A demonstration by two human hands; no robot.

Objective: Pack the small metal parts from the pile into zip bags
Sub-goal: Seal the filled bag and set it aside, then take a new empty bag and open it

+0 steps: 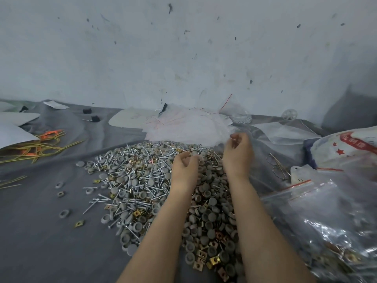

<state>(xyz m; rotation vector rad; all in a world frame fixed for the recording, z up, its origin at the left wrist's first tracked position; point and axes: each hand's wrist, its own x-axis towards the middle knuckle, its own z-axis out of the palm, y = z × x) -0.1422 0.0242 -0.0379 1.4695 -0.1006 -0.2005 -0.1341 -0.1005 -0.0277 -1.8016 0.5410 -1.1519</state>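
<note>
Apparently parting its mouth for filling, the left hand (184, 163) and right hand (237, 154) each pinch a clear bag (197, 155) with curled fingers at centre frame, directly over the parts pile (132, 180).

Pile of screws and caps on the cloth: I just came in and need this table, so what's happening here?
A person is bagging hardware. The left hand and right hand hover with curled fingers over the far edge of the pile, beside the stack of empty zip bags. What they pinch is too blurred to tell. Filled bags lie on the right. The pile is large, so plenty is left to pack.
</note>
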